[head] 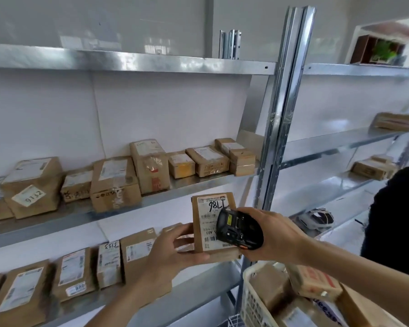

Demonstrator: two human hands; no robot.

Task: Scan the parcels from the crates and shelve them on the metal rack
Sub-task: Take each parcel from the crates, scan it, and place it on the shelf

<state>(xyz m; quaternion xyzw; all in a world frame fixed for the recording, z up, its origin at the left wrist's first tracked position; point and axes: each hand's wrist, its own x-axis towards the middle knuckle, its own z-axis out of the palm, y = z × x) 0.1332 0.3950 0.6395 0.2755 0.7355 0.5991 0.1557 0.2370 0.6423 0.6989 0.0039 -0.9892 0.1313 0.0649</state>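
Right, you're mid-scan: your left hand (172, 246) holds the small brown cardboard parcel with the white printed label (213, 223) from below and the side, fingers curled round its left edge, thumb under the bottom. It's in the air in front of the metal rack's (286, 109) lower shelf, w/ the label facing you. Your right hand (273, 234) wraps the black plastic handheld scanner (239, 228), held right over the label's lower half.

Tilt the scanner so the lower barcode isn't covered, & keep the box flat-on and steady till it reads.

Cardboard looks matte and stiff, w/ square edges; the label is smooth paper w/ marker digits. The shelves are shiny galvanised steel, so boxes should slide easily. A white plastic lattice crate (253, 300), bottom right, holds more parcels.
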